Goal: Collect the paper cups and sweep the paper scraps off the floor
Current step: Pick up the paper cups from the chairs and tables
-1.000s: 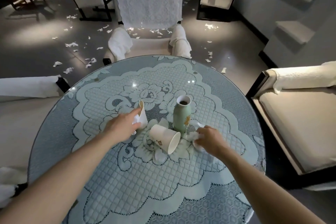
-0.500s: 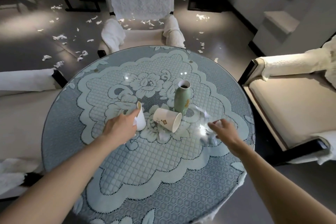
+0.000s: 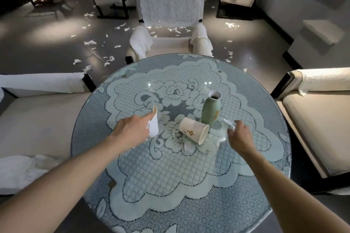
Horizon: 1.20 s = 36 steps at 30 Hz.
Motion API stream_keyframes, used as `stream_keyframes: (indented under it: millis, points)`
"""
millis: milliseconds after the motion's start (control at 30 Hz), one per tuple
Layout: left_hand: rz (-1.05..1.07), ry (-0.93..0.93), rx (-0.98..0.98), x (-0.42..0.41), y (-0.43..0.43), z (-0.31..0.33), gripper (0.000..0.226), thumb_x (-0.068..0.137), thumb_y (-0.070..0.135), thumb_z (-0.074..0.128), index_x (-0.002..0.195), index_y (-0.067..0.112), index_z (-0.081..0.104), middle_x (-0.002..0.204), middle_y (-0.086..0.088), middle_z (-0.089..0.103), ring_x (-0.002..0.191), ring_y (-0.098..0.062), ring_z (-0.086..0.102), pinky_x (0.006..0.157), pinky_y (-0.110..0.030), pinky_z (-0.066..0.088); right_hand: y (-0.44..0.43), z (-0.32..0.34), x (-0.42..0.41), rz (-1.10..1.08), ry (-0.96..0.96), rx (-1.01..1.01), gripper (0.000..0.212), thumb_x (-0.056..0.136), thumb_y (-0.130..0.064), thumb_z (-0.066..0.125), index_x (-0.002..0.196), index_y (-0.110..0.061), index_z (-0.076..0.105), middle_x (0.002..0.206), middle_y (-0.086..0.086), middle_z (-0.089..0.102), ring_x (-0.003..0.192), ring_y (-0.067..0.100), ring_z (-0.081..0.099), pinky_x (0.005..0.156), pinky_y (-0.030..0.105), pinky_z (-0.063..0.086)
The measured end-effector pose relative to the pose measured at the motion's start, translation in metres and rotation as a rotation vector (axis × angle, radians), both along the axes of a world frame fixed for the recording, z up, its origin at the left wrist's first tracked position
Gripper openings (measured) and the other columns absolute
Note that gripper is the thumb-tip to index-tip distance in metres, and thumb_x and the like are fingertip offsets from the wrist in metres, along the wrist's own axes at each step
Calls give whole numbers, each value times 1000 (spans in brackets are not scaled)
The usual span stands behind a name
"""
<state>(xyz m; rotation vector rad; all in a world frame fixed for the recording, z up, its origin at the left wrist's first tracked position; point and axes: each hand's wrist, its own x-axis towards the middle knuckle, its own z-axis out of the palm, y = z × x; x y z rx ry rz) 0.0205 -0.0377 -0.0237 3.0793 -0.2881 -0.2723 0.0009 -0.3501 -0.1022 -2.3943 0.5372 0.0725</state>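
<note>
My left hand grips an upright white paper cup on the round table, with a white scrap tucked against the cup. A second paper cup lies on its side in the middle, mouth toward me. My right hand pinches a crumpled paper scrap just right of the green vase. A flat scrap lies under the fallen cup. Many paper scraps litter the floor beyond the table.
Lace cloth covers the table. Armchairs ring it: one at the far side, one left, one right. More chairs and another table stand at the back. A step sits by the right wall.
My right hand lifted a scrap from beside the vase, swung out right, then came back toward the vase. My left hand kept hold of the upright cup. The view shifted slightly.
</note>
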Motion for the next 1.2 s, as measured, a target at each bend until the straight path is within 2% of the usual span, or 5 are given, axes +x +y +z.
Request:
stream_keyframes:
  millis: [133,400,700,900,1200]
  points:
    - [10,2,-5,5,9,-2,60,93,21,45,144,42,20,86,-3,58,68,-21,53,59,-29,41,-10,-4,27,4,181,-16,72,89,-42,62,146,-11,29,136,25,37,121,38,44,100,46,41]
    - [12,49,-4,3,21,-5,62,94,20,43,146,42,17,94,-7,65,75,-22,62,67,-31,51,-5,-22,8,-51,89,85,18,91,-17,60,97,-1,63,101,19,64,94,32,58,81,39,49]
    - [14,10,-21,0,21,10,54,93,19,42,143,34,28,94,-10,65,69,-24,52,59,-30,43,74,-11,-81,9,10,320,24,94,-5,41,110,-14,56,110,6,62,78,13,60,64,26,50]
    - [38,12,-19,-11,37,6,53,94,21,42,142,38,27,90,-8,64,68,-22,57,58,-30,46,127,-18,-63,361,117,76,51,98,-40,46,144,-24,31,105,7,67,93,23,64,83,38,53]
    - [92,30,33,-17,58,-3,56,94,24,43,144,40,23,102,-12,65,69,-22,51,61,-29,42,138,-36,-54,134,65,29,25,97,-24,50,119,-17,40,96,8,70,81,26,66,73,42,56]
